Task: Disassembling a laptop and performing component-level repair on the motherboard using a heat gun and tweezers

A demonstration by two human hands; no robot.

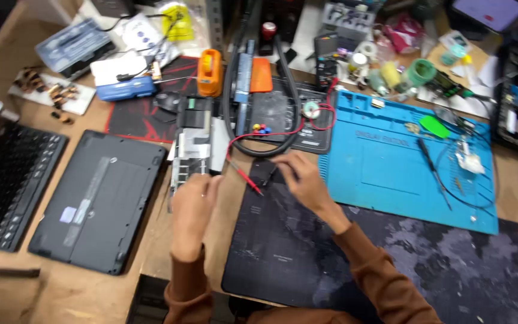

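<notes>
while the wooden counter [91, 288] is crowded, the things near the hands are mostly flat and dark: a matte black plastic laptop base [97, 201] with rounded corners lies bottom up at the left, a black keyboard [7, 180] beside it, and a large dark desk mat [391, 264] with a mottled grey pattern spreads under the arms. behind that lies a smooth blue rubbery work mat [385, 162], rectangular, with a screwdriver [428, 157] and thin black wire on it. a grey metal bracket-like part [194, 153], boxy with cut-outs, stands between the laptop base and the desk mat.

the left hand [194, 201] is loosely curled, fingers bent together, its fingertips touching the lower edge of the grey metal part; blur hides whether it truly grips it. the right hand [302, 177] is nearly closed, fingers pinched down on a small flat black part [264, 173] that lies at the upper left corner of the desk mat. a red probe [246, 176] with a thin red lead [271, 135] lies just beside that part, its tip near the right hand's fingers. both sleeves are rust brown.
</notes>
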